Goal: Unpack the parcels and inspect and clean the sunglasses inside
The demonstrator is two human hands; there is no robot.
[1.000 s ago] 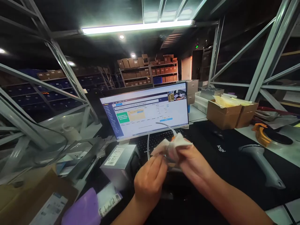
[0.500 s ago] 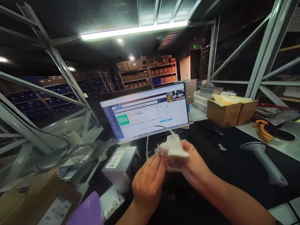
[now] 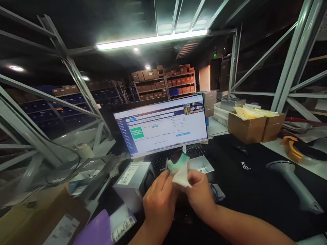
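Note:
Both my hands meet low in the middle, in front of a lit monitor [image 3: 163,126]. My left hand [image 3: 159,202] and my right hand [image 3: 200,194] pinch a small white paper or plastic packet [image 3: 180,170] between their fingertips. The packet shows a greenish patch on top. Behind the hands lies a keyboard [image 3: 168,158], and a small open grey box [image 3: 201,165] sits just beyond my right hand. A grey carton with a label [image 3: 133,180] stands to the left of my left hand.
A black desk mat [image 3: 255,177] covers the desk. A grey barcode scanner [image 3: 291,183] lies at the right, with brown cardboard boxes of papers [image 3: 255,126] and an orange tape dispenser [image 3: 291,149] behind it. A cardboard box [image 3: 38,217] and a purple bag [image 3: 94,228] sit lower left. Metal shelf struts stand on both sides.
The white cable loop that rose from the packet is gone from view. The packet now looks smaller and more folded, with a green patch showing. An open grey box has come into view behind my right hand.

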